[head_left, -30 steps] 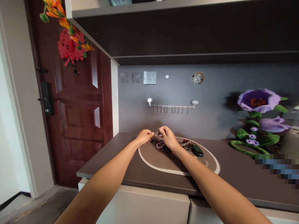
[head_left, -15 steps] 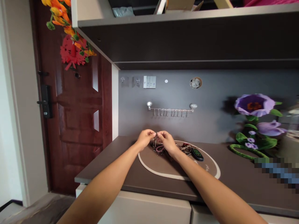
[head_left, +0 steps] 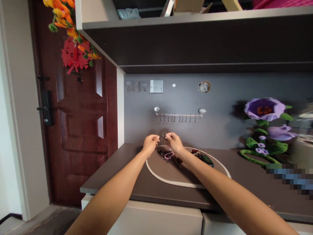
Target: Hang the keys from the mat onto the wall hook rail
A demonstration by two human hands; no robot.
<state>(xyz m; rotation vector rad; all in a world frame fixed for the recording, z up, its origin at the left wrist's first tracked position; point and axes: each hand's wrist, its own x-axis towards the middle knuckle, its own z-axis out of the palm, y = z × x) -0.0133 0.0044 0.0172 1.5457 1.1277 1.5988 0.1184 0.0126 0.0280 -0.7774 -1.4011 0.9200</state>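
Note:
My right hand (head_left: pixel 175 143) pinches a metal key ring (head_left: pixel 165 139), with small keys hanging below its loop. Just left of the ring is my left hand (head_left: pixel 150 144), its thumb and fingertips pressed together and apart from the ring. Whether something tiny is between them I cannot make out. Under both hands, a pile of keys with a pink loop (head_left: pixel 168 155) lies on a brown mat with a pale border (head_left: pixel 168 180). A dark object with green markings (head_left: pixel 207 159) lies on the mat's right side beside more keys, partly hidden by my right forearm.
On the grey back wall is a metal rail with several hooks (head_left: pixel 179 115). An overhanging shelf (head_left: pixel 195 42) spans the top. Purple fabric-like flowers (head_left: pixel 264 109) stand at the right of the counter (head_left: pixel 110 171). A dark red door (head_left: pixel 80 130) is at the left.
My hands, together at the fingertips before, have moved apart. The key ring now shows held up in my right hand, and my left hand has drawn slightly left.

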